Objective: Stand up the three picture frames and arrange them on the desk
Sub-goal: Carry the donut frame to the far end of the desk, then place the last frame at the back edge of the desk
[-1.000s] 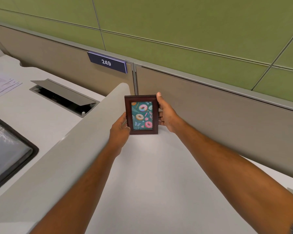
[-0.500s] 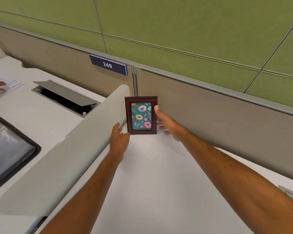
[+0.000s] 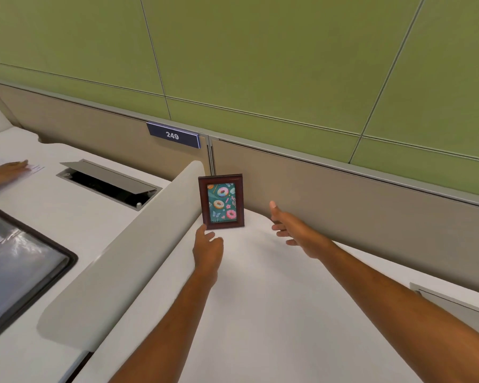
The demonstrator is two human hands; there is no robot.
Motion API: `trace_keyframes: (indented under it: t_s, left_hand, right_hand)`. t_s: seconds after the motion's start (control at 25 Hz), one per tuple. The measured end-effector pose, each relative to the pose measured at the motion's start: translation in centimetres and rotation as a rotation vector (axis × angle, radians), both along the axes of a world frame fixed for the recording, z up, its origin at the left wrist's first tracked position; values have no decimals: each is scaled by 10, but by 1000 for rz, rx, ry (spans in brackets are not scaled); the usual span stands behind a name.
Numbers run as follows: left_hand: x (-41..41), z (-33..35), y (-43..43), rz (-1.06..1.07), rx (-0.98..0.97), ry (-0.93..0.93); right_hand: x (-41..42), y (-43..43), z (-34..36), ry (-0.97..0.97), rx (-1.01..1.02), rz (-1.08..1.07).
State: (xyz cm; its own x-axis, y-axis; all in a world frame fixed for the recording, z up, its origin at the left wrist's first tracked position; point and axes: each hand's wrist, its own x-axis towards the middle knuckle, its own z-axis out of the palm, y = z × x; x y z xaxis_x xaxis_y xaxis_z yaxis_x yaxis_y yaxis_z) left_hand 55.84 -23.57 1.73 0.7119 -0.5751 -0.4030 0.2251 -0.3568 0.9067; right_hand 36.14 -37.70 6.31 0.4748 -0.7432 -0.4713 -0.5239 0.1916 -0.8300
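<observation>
Standing: picture frame (image 3: 221,202) upright in the desk (image 3: 260,299) corner, 1 of 3 (others unseen).
Left hand (image 3: 207,247): loosely open, fingertips near the frame's bottom corner, likely steadying.
Right hand (image 3: 293,228): spread wide, clear, empty.

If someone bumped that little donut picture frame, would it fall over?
Probably, fairly easily: the frame stands upright, taller than wide, on a smooth white desk. It looks small and rigid, so likely light. The partition behind might stop a backward fall.
</observation>
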Motion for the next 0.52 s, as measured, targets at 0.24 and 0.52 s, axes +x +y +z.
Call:
trace_keyframes:
  t_s: [0.24, 0.52]
  left_hand:
    - [-90, 26, 32, -138, 10, 106]
    - [-209, 68, 76, -328, 1, 123]
  right_hand:
    - [-78, 60, 65, 8, -88, 82]
    - [-189, 123, 133, -38, -166, 57]
